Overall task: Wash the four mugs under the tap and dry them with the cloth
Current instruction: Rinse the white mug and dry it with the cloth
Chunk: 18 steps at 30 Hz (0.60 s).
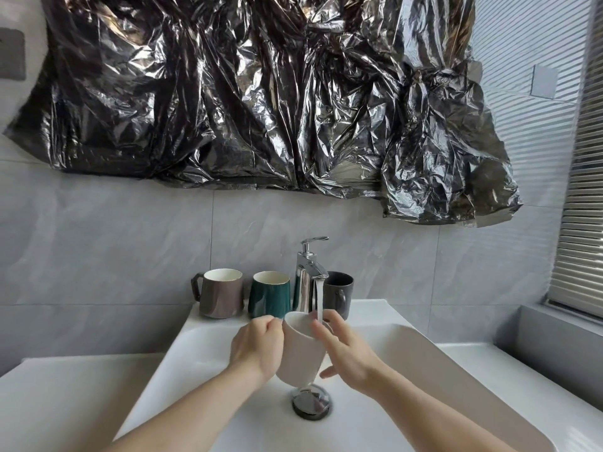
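Mugs: four ceramic. Your white tapered mug (pixel 301 350) sits under the chrome tap (pixel 308 278); brown (pixel 222 293) and green (pixel 270 294) stand left of the tap, dark grey (pixel 339 293) right.
Left hand (pixel 257 349): fingers curled, gripping the white mug.
Right hand (pixel 346 352): fingers straight, resting on its rim.
Room: glossy white basin (pixel 424 370) open around the tap's stream; round chrome drain (pixel 311 402) below.
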Available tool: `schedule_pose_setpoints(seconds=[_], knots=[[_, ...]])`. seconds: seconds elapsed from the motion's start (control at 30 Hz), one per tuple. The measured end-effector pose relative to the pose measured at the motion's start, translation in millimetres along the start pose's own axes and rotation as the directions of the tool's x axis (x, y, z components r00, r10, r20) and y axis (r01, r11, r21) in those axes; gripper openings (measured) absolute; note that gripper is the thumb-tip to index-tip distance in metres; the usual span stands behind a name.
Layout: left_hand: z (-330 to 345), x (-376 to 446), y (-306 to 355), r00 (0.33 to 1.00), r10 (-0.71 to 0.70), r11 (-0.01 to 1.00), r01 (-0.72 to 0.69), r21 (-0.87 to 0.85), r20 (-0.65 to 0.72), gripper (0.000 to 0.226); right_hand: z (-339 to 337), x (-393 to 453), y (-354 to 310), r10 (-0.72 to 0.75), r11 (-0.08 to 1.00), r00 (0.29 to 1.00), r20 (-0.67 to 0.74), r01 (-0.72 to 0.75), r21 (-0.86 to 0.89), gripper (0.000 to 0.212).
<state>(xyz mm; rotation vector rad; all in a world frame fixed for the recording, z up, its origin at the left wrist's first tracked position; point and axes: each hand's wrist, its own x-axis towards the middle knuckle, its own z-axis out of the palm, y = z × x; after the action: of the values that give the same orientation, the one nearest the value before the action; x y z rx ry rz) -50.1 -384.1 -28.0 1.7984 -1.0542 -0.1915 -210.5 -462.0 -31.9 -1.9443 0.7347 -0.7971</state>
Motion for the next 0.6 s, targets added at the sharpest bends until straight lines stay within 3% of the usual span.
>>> schedule_pose_setpoints(seconds=[0.1, 0.17, 0.23, 0.3, 0.4, 0.47, 0.6], knots=[[-1, 1, 1, 0.999, -0.016, 1.000, 0.017, 0.020, -0.049, 0.042, -1, 4, -4, -0.163, 0.983, 0.955, -0.247, 0.136, -0.122, 0.010], [-1, 3, 0, 0.997, -0.031, 0.999, 0.033, 0.033, -0.065, 0.042, -7, 10, -14, -0.277, 0.958, 0.848, -0.452, 0.208, -0.196, 0.013], [1, 4, -2, 0.997, -0.025, 0.998, 0.029, 0.062, -0.076, 0.042, -16, 20, -35, -0.324, 0.945, 0.756, -0.569, 0.229, -0.234, 0.020], [2, 6, -4, 0.996, -0.038, 0.996, 0.045, 0.082, -0.079, 0.042, -27, 34, -59, -0.378, 0.918, 0.752, -0.540, 0.227, -0.326, 0.031], [3, 10, -9, 0.995, -0.051, 0.994, 0.060, 0.096, -0.091, 0.041, -40, 59, -89, -0.432, 0.792, 0.845, -0.314, 0.190, -0.580, 0.050], [3, 11, -10, 0.995, -0.050, 0.995, 0.057, 0.082, -0.092, 0.040, -43, 72, -98, -0.371, 0.720, 0.910, -0.185, 0.155, -0.677, 0.056], [2, 10, -9, 0.997, -0.034, 0.999, 0.036, 0.024, -0.074, 0.041, -33, 74, -95, -0.316, 0.766, 0.923, -0.220, 0.111, -0.634, 0.053]])
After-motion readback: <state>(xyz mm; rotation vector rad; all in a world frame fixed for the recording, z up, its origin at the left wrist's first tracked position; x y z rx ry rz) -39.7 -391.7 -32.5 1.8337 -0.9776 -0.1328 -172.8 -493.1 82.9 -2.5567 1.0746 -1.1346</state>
